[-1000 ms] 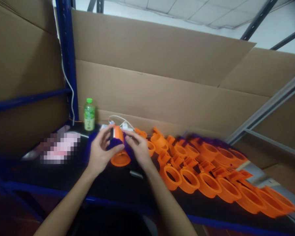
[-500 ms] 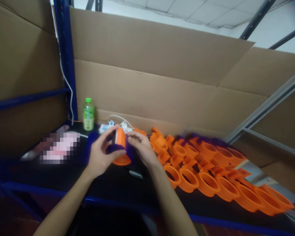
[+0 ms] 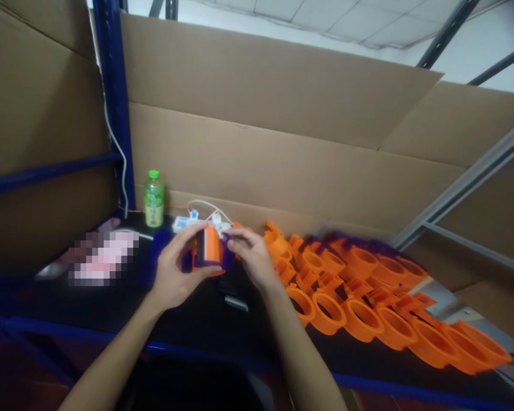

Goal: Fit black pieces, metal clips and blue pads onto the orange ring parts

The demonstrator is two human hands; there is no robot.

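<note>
In the head view, my left hand (image 3: 173, 271) is closed round an orange plastic part (image 3: 214, 244), thumb below and fingers along its upper left side. A black strip and a thin white strip run down the face of this part. My right hand (image 3: 252, 257) is at its right side, fingers bent and fingertips against a dark purplish edge of it. Exactly what those fingertips pinch is blurred. The part is held above the black tabletop (image 3: 188, 325). Below it lies a small dark object with a grey end (image 3: 236, 303), its kind unclear.
Rows of orange ring-shaped parts (image 3: 362, 319) cover the right side of the table. Behind my hands is a white power strip (image 3: 184, 221) with plugs and cables. A green-capped bottle (image 3: 154, 200) stands by the blue post (image 3: 113, 103). Cardboard (image 3: 257, 137) walls the back.
The orange part has turned in my hands, its lower orange edge now higher and closer to my left thumb. My right fingers have shifted slightly along its right side.
</note>
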